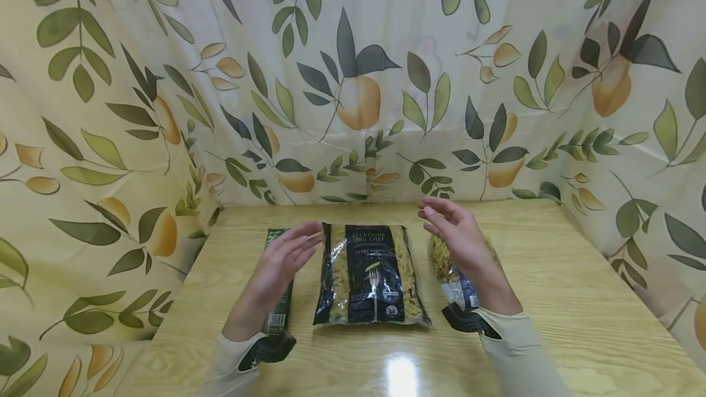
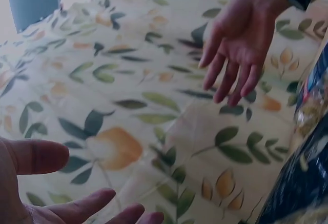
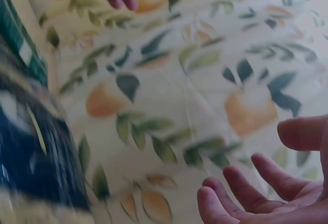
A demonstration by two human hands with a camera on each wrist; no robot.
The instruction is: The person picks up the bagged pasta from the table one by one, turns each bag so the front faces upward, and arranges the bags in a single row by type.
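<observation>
A large bag of penne (image 1: pixel 375 274) with a dark blue label lies flat in the middle of the table, between my two hands. My left hand (image 1: pixel 287 256), fingers extended and holding nothing, hovers by its left edge and partly covers a narrow green package (image 1: pixel 279 308). On the other side my right hand (image 1: pixel 460 234) is raised with relaxed fingers, also holding nothing. It overlaps a smaller clear bag of pasta (image 1: pixel 441 259) with a blue label. In the left wrist view the right hand (image 2: pixel 241 47) appears palm on, fingers spread.
The light wooden table (image 1: pixel 573 323) reaches back to a fabric curtain (image 1: pixel 353 158) printed with leaves and fruit, which also closes off both sides. Black wrist straps (image 1: pixel 267 350) circle both wrists. Light reflects off the front of the table.
</observation>
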